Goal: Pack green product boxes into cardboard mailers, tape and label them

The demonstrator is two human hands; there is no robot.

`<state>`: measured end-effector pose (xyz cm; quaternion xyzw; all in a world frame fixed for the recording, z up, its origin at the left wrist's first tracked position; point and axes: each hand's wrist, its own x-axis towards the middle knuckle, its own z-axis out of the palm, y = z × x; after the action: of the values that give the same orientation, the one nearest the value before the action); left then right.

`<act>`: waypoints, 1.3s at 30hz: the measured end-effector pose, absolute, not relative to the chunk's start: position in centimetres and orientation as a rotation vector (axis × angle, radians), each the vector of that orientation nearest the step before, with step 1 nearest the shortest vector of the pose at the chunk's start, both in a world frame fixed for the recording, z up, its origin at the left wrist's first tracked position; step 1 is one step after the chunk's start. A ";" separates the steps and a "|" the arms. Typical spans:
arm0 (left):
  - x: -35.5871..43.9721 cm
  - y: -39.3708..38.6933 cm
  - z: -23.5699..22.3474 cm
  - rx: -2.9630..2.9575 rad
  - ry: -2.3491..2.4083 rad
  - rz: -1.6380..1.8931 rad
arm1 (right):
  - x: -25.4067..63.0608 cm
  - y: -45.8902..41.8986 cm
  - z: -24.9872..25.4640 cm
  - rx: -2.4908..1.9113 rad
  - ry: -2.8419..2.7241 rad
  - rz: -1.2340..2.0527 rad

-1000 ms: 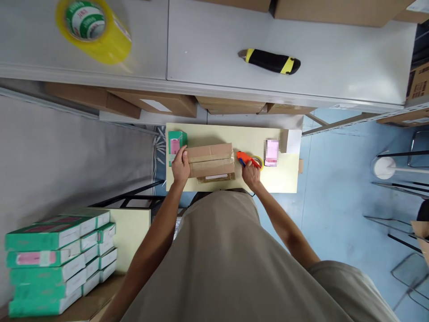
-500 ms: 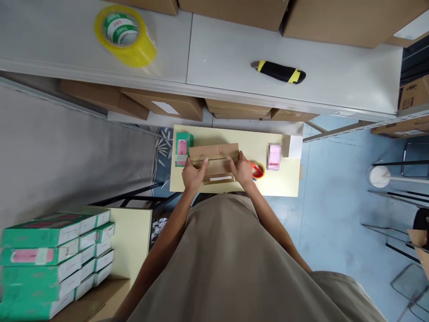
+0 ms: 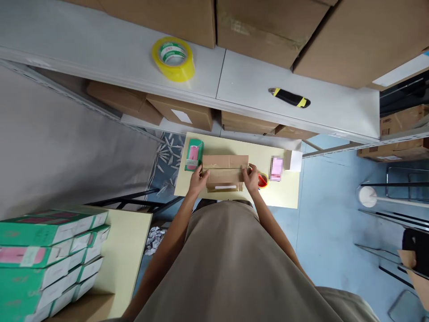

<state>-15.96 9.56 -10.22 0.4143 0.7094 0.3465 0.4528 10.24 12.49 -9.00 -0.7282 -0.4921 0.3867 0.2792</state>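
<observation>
The cardboard box (image 3: 225, 174), at mid-frame over the table (image 3: 284, 193), is grasped at its ends by the left hand (image 3: 198, 181) and right hand (image 3: 251, 179), and should be steadied with even, light pressure.

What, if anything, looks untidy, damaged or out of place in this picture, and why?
White strips lie scattered on the floor left of the worktable, and crumpled white material is heaped nearby; both look like loose litter. The brown carton between the left hand and right hand shows no clear damage.
</observation>
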 end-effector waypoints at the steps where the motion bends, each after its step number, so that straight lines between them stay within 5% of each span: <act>1: -16.4 9.3 -9.7 1.069 1.738 0.879 | 10.3 12.1 -8.3 -1.916 -1.285 1.031; 8: -19.3 7.4 -8.4 1.181 1.621 1.035 | 11.8 8.7 -3.6 -1.648 -1.219 1.011; 20: -20.4 7.0 -16.4 0.840 1.700 0.740 | 12.2 9.0 -10.4 -2.037 -1.294 1.180; 32: -20.7 10.5 -10.8 0.815 1.582 1.079 | 11.6 10.1 -6.1 -1.689 -0.982 1.322; 39: -21.2 6.8 -11.6 0.739 1.660 0.756 | 12.3 7.3 -7.7 -1.739 -1.033 1.411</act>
<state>-21.21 6.79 -11.62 0.3125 0.7024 0.3197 0.5538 12.30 7.32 -7.74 -0.6654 -0.3951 0.5397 0.3315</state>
